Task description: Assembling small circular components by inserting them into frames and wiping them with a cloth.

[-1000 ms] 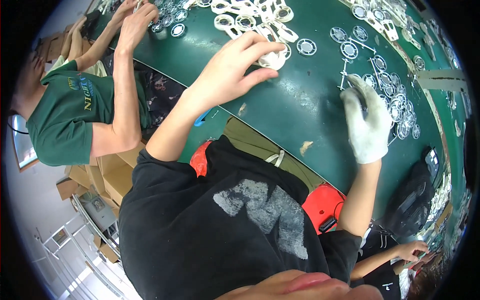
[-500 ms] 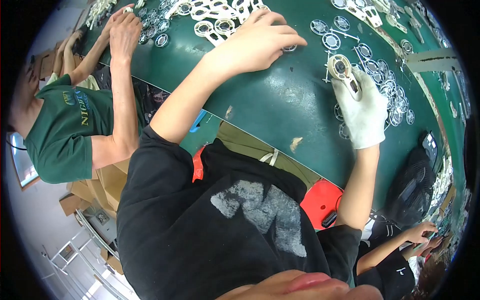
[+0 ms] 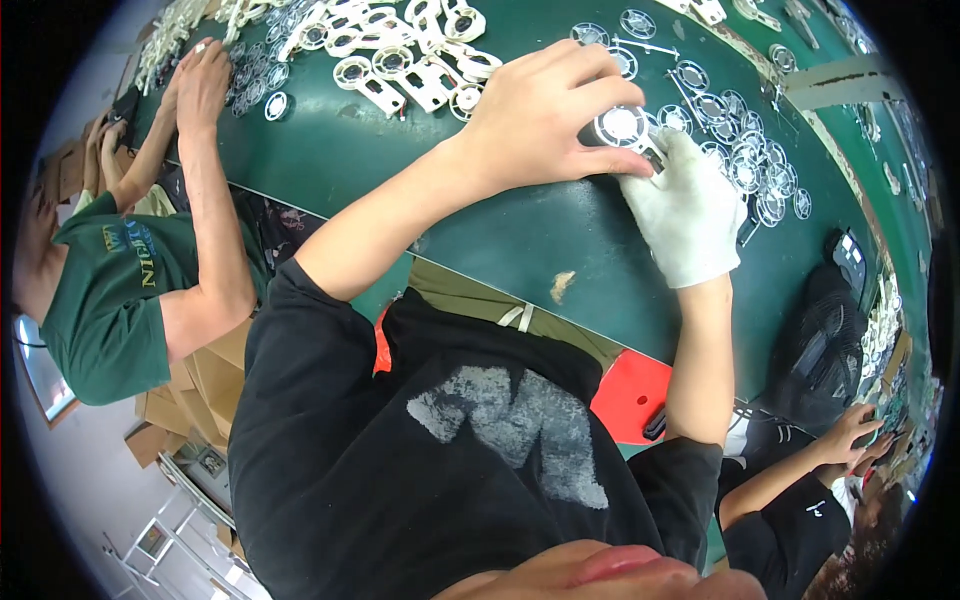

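Note:
My gloved right hand (image 3: 685,210) is closed on the handle of a small white handheld fan body, held above the table. Over its round head lies a pale round fan grille (image 3: 622,125). My bare left hand (image 3: 545,120) grips the grille's rim, thumb on the near side and fingers on the far side. The two hands meet at the fan, so most of its handle is hidden. Beyond my left hand lie several white fan bodies (image 3: 392,62) with round heads. Several loose round grilles (image 3: 745,172) are heaped just right of my gloved hand.
The green table (image 3: 500,235) has a near edge in front of my body. A black mesh bag (image 3: 820,360) stands at the right, below a metal bar (image 3: 845,85). Co-workers sit on both sides, the left one in a green shirt (image 3: 110,290). A red stool (image 3: 630,395) shows below.
My left hand has brought a round grille from the table to the fan body's head. My right hand has moved left with the fan body, and both hands now meet.

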Tool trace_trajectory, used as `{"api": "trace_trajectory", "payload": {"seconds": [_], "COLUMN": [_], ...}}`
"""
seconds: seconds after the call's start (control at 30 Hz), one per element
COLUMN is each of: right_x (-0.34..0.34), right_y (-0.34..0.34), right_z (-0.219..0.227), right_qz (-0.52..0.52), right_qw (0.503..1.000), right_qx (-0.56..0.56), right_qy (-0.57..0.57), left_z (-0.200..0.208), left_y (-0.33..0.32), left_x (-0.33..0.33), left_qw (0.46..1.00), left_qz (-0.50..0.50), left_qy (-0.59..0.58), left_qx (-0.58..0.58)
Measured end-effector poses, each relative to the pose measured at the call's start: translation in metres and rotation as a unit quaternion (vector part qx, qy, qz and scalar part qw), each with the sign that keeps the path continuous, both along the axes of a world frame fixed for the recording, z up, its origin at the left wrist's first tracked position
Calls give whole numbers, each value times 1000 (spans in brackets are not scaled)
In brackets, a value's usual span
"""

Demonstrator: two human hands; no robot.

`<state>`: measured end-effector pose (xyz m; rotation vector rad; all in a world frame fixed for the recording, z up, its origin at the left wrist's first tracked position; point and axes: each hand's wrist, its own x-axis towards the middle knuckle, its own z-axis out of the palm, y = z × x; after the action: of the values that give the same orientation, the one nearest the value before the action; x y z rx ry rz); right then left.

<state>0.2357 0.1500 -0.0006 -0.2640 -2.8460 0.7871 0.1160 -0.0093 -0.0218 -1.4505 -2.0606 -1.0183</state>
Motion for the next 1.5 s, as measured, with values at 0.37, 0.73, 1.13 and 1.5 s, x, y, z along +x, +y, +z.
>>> {"api": "trace_trajectory", "payload": {"seconds": [0.37, 0.73, 1.13, 1.5], "right_x": [2, -5, 8, 11], "right_y": [1, 11, 1, -4], "right_z": [-6, 26, -4, -17], "right_qz": [26, 96, 101, 125], "right_qw": [998, 883, 991, 986], "right_qx": [27, -409, -75, -86], "right_qy": [48, -209, -41, 72], "left_z": [-5, -4, -2, 4], "left_y": [-10, -10, -9, -8], "left_x": [0, -5, 14, 12], "left_qw": [986, 980, 891, 871], "left_qz": [-77, -184, -256, -271], "left_qy": [-150, -41, -373, -406], "left_qx": [0, 64, 37, 54]}}
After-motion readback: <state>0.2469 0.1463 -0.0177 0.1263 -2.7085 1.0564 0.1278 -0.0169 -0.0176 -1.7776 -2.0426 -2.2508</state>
